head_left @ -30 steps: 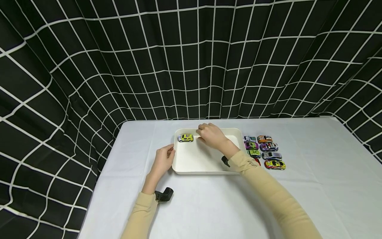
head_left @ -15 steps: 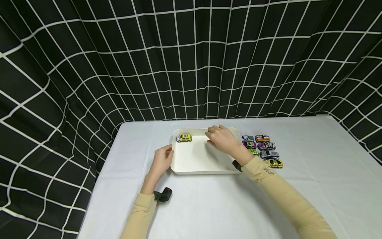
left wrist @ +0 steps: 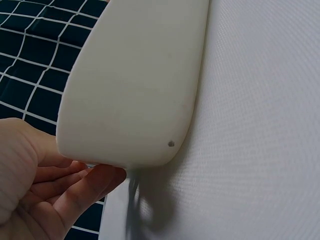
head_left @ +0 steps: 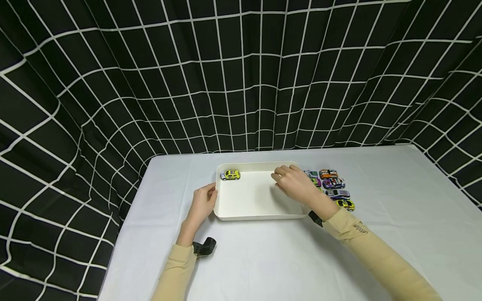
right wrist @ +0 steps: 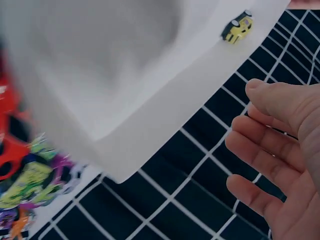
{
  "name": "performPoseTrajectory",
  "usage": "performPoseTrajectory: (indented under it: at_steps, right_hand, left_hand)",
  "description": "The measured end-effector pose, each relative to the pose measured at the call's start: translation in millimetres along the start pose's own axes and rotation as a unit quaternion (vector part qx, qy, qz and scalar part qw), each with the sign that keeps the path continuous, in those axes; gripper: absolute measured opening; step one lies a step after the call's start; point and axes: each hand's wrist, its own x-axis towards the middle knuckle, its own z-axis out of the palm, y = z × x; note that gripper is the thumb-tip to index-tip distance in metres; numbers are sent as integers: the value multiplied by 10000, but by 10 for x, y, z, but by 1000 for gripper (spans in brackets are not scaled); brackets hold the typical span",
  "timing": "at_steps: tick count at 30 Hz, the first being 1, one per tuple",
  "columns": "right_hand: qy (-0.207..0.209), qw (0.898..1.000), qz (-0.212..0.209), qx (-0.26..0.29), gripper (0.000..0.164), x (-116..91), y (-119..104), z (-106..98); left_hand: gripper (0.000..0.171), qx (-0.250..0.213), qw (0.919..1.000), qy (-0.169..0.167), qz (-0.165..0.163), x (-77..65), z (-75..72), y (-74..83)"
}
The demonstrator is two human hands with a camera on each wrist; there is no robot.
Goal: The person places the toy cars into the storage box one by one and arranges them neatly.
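A shallow white tray (head_left: 256, 200) lies on the table. One yellow toy car (head_left: 230, 175) sits in its back left corner, also in the right wrist view (right wrist: 237, 28). My left hand (head_left: 203, 203) holds the tray's left end; in the left wrist view its bent fingers (left wrist: 95, 187) are at the tray's edge. My right hand (head_left: 297, 184) hovers over the tray's right part. In the right wrist view its fingers (right wrist: 265, 145) are loosely bent, apart from the thumb, with nothing between them.
Several toy cars stand in two columns right of the tray, among them an orange one (head_left: 328, 174), a purple one (head_left: 333, 183), a silver one (head_left: 337, 194) and a yellow one (head_left: 345, 204). A black curtain with white grid lines (head_left: 241, 83) hangs behind the white table (head_left: 241, 259).
My right hand has moved right across the tray, from near its back middle toward its right side. My left hand stays at the tray's left end, and the yellow car in the tray has not moved.
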Motion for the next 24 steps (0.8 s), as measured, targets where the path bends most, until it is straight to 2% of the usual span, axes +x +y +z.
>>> performPoseTrajectory:
  at_steps: [10,19,24]
  right_hand:
    - [88,9999,34,-35,19,-337,83,-40]
    - [125,9997,208,105,22,-671,164,-98]
    - [81,9989,444,88,25,-850,190,-114]
  left_hand:
    - [28,-24,10000,38,39,-11,7,16]
    - [28,59,10000,45,63,-21,9,11]
    - [29,37,10000,35,35,-26,4,12]
